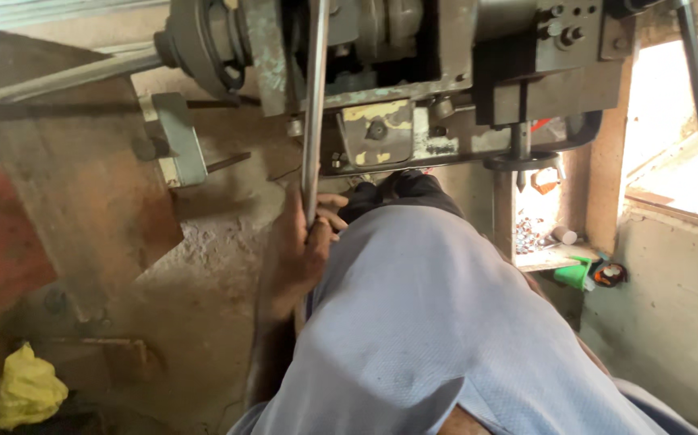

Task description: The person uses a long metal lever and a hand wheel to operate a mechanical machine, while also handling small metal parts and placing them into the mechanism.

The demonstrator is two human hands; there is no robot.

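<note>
Gripping a long, grey (dull, worn) steel rod [313, 105], left hand [304, 242].

left hand [304, 242] gripping steel rod [314, 97], machine [413, 72] above

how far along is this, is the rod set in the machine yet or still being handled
Done: the long metal rod stands upright against the machine. In hand: the left hand grips its lower part. Left: whether it is seated cannot be seen; the right hand is out of view.

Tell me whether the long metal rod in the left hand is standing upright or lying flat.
Upright, leaning slightly. The metal rod runs nearly vertically from the machine down into the left hand, whose fingers wrap around it.
</note>
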